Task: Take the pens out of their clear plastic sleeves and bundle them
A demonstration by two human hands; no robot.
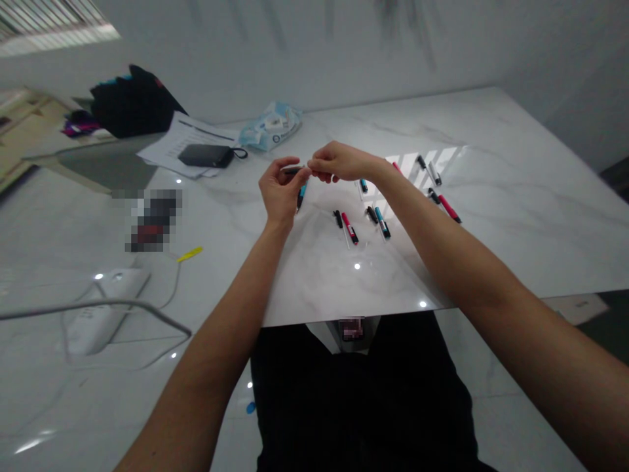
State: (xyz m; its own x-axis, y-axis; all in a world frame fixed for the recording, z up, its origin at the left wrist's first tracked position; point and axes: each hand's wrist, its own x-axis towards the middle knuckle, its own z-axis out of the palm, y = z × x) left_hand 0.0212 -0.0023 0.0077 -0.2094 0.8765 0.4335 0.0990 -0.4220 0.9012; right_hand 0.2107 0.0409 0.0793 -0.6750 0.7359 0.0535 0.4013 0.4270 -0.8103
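My left hand (280, 193) pinches a slim dark pen part (293, 170) between thumb and fingers. The fingertips of my right hand (344, 162) meet it at the right end, closed on something too small to make out. Just under my left hand lies a blue and black pen piece (301, 196). Nearer to me on the table rest a red pen barrel (350, 228) with a black pen piece (337, 218) beside it, and a blue pen barrel (382, 222) next to another black piece (371, 214). Part of another blue piece (363, 185) shows below my right wrist.
Right of my right forearm lie a red pen barrel (449, 208), a grey one (435, 173) and black pieces. At the back left are a soft wipes pack (272, 128), papers (171, 147) and a black case (206, 156). A white power strip (105, 314) with cables sits at left.
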